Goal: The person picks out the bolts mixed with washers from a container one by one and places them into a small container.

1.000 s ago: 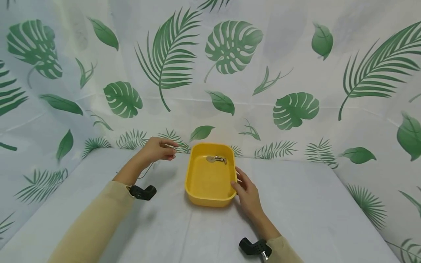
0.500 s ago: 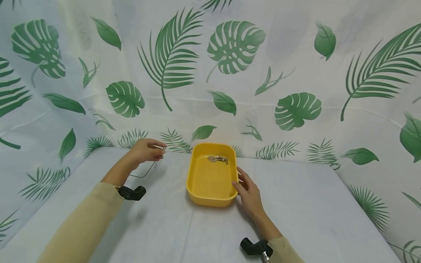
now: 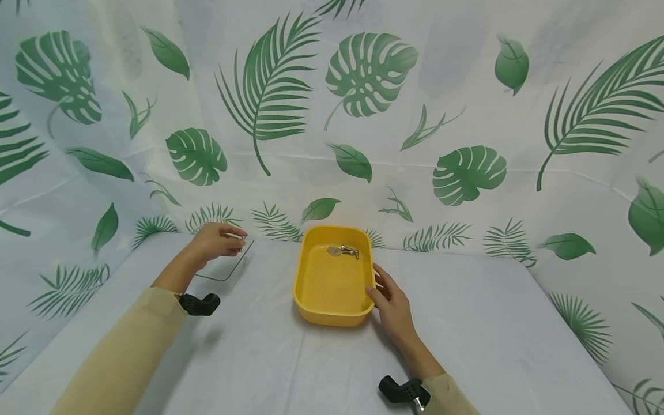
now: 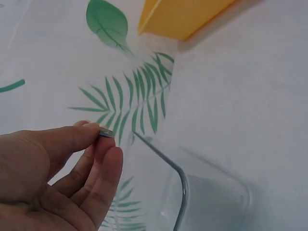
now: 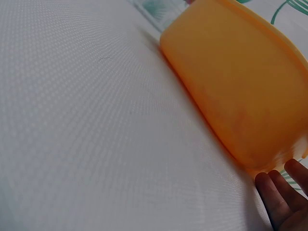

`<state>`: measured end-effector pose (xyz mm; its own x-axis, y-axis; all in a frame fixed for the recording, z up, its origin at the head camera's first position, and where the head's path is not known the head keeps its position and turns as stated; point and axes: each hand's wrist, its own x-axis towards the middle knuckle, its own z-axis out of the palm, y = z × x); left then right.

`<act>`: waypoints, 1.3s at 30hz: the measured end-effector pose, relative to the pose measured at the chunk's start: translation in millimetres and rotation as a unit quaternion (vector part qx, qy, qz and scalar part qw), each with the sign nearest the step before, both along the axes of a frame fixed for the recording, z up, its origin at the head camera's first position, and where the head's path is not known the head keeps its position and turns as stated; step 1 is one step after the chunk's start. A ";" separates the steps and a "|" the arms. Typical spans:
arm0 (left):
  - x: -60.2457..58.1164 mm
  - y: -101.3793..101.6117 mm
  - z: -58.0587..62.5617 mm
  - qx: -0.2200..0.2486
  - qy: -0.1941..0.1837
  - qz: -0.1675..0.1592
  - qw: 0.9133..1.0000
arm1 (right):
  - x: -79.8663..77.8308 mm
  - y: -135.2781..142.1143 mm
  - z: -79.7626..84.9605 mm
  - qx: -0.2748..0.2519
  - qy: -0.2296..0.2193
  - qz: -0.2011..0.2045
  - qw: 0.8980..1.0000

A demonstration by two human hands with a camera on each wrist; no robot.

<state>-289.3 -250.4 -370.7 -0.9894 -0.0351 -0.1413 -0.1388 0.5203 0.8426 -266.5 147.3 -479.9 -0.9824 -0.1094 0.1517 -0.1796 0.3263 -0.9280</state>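
Left hand (image 3: 215,241) pinches a small metal piece (image 4: 106,134) near the rim of a clear container (image 4: 185,190), fingertip hold probably because it's tiny, while right hand (image 3: 392,304) grips yellow tray (image 3: 332,288) side, likely steadying it, metal items (image 3: 342,251) inside, far end.

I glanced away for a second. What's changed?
The left hand moved left, away from the yellow tray, and now appears over the clear container, pinching a small grey piece. The right hand stayed against the tray's right side; the metal pieces inside lie as before.
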 end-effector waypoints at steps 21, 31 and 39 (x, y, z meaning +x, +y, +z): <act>-14.5 -13.3 -24.9 -0.005 -0.030 0.038 0.999 | 1.4 0.3 0.6 -0.002 0.000 -0.003 1.000; -19.8 -18.3 -35.8 -0.034 -0.027 0.031 0.999 | 0.3 0.5 0.0 -0.009 0.000 -0.001 1.000; -23.0 -17.1 -43.6 -0.046 -0.029 0.028 0.998 | 1.1 0.7 -0.2 -0.015 0.001 0.002 1.000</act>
